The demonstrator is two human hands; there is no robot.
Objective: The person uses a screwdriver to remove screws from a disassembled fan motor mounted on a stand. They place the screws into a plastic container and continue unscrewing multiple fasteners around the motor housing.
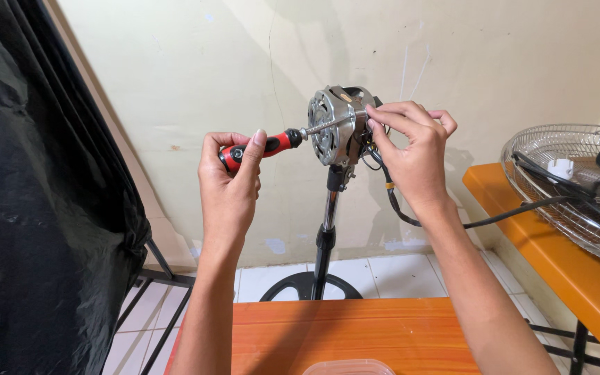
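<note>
Red-black screwdriver (265, 146) (level) meets upright motor (336, 125).

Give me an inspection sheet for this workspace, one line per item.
Surface: orange table, mostly bare.
Job's things: fan motor on a stand pole; red-and-black screwdriver, tip at the motor.
Clutter: clear plastic container at the near edge; wire fan guard on the orange side bench.
Grippers: left hand grips the screwdriver; right hand holds the motor's rear.
Cables: black cord runs from motor to bench.
Surroundings: cream wall, black sheet, white tiled floor.
</note>
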